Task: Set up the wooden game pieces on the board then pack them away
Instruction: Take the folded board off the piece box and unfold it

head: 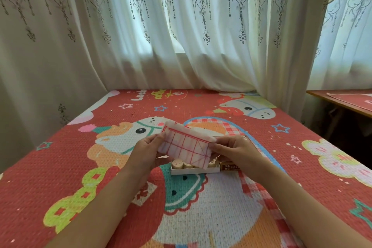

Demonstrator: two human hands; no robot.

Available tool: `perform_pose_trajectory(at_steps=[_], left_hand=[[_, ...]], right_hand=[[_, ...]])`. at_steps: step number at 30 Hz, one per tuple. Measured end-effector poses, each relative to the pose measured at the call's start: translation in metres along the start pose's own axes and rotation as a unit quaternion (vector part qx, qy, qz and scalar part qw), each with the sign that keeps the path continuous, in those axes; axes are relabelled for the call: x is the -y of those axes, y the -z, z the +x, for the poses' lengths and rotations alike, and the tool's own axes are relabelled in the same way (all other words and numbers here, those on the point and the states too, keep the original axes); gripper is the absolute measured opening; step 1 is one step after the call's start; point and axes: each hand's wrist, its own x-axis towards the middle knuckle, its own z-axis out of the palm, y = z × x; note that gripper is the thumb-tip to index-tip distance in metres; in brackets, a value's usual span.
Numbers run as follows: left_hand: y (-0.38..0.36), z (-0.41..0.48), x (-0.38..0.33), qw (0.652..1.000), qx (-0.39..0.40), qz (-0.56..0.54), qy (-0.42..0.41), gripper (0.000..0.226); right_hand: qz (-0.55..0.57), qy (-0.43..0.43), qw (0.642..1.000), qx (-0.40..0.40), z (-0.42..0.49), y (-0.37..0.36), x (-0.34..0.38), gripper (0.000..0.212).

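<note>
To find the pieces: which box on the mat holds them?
The white tray left of the brown box; wooden pieces show in it, below the folded board.

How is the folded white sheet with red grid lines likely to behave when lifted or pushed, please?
Probably light and floppy: the folded white sheet looks thin, and the left hand and right hand hold it by its ends alone. It may spring partly shut along its folds. Pushed, it would likely crumple on the textured red mat.
</note>
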Motion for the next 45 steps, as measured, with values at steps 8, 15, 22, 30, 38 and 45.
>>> perform_pose_trajectory(at_steps=[8, 15, 22, 30, 38, 45], left_hand=[[-0.001, -0.001, 0.002, 0.981, -0.060, 0.152, -0.105, 0.032], [-0.017, -0.011, 0.011, 0.799, -0.005, 0.481, -0.362, 0.058], [-0.017, -0.012, 0.012, 0.761, 0.006, 0.494, -0.420, 0.023], [-0.018, -0.016, 0.008, 0.746, 0.022, 0.506, -0.433, 0.012], [-0.013, -0.013, 0.009, 0.794, 0.085, 0.465, -0.383, 0.016], [-0.012, -0.015, 0.002, 0.876, 0.027, 0.339, -0.342, 0.045]], right_hand=[[-0.057, 0.018, 0.996, -0.070, 0.004, 0.002, -0.004, 0.018], [-0.125, 0.069, 0.981, -0.130, 0.005, -0.002, -0.007, 0.021], [-0.076, 0.081, 0.980, -0.164, 0.007, -0.001, -0.008, 0.020], [0.037, 0.061, 0.978, -0.198, 0.011, 0.008, -0.014, 0.016], [0.081, 0.031, 0.974, -0.210, 0.013, 0.011, -0.012, 0.008], [0.076, 0.023, 0.993, -0.091, 0.008, 0.002, -0.007, 0.010]])
